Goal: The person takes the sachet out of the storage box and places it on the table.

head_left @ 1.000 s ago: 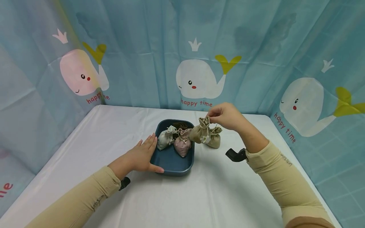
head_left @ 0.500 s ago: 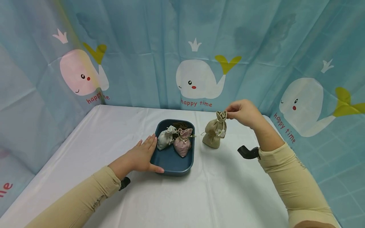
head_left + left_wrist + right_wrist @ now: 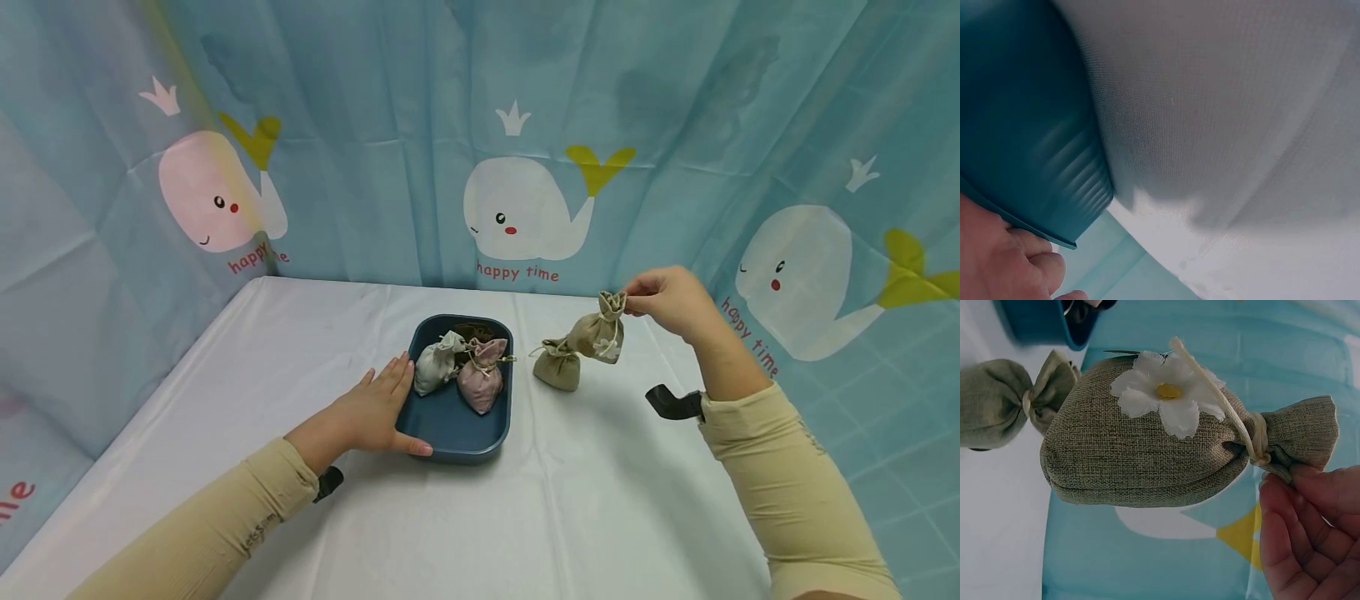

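Right hand (image 3: 663,297) pinches olive burlap daisy pouch (image 3: 597,335) by its tied neck, so it dangles. Left hand (image 3: 367,410), fingers flat, steadies the dark blue plastic tray (image 3: 457,429).

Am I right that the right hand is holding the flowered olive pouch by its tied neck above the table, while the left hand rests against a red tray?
Not quite: the tray is dark blue, not red, as the head view shows. The rest holds: the right hand pinches the flowered olive pouch by its tied neck above the table, and the left hand rests against the tray.
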{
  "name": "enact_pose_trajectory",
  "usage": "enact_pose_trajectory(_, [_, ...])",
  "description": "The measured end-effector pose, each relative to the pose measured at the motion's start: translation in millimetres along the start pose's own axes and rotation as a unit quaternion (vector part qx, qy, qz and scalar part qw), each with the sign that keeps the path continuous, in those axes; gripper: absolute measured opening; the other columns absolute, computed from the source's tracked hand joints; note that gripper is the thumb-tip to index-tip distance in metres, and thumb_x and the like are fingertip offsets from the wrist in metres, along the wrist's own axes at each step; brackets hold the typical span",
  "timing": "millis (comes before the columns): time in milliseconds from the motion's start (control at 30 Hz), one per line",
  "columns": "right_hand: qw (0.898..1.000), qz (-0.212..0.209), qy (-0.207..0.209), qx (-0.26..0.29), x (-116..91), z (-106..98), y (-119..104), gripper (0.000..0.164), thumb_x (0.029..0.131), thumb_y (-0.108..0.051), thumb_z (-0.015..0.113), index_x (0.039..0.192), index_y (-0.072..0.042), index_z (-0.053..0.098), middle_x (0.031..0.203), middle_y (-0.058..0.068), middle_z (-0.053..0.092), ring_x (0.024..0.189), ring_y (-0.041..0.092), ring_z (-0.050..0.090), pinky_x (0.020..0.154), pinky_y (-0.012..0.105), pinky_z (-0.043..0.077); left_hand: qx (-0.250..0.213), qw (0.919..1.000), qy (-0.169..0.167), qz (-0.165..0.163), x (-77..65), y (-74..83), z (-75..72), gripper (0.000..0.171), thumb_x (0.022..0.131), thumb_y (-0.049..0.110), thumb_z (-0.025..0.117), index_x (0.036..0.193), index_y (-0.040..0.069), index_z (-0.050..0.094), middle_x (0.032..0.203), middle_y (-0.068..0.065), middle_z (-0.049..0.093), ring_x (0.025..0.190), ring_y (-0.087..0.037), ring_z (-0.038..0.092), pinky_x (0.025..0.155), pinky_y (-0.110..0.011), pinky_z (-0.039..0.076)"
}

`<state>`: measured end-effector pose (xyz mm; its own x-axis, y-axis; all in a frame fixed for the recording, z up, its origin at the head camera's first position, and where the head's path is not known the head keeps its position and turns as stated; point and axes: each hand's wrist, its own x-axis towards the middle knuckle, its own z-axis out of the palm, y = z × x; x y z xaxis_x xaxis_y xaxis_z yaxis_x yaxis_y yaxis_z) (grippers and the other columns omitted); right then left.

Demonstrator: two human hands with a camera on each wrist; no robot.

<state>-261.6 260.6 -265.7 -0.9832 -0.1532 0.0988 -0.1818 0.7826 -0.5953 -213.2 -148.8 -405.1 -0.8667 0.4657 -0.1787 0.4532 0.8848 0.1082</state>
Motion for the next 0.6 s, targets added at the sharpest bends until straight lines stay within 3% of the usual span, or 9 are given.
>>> enact_pose_trajectory(433, [1.000,0.017,0.022,0.004,1.5,-2.9,25.2,0.020,0.090,-0.018,0.059,0.097,-0.001,0.069,0.087,0.010,0.068,0.084,0.029,0.063,0.078,0.049,0.048,-0.007,1.0000,0.002,-0.004,0.0,-0.2,1.5,0.131,0.057,0.089,0.044,0.146,0.002,0.003,0.152,-0.014,-0.005,0.140,-0.028,0.000,0.108,-0.052,0.010])
enact_pose_trajectory(600, [0.999,0.025,0.020,0.001,2.8,-1.6,31.2,0.022,0.091,-0.018,0.058,0.097,0.000,0.068,0.086,0.010,0.068,0.083,0.029,0.063,0.079,0.049,0.048,-0.008,0.9999,-0.007,0.000,-4.4,4.8,-7.1,0.130,0.058,0.088,0.044,0.146,0.001,0.004,0.152,-0.016,-0.004,0.139,-0.030,0.001,0.108,-0.053,0.011])
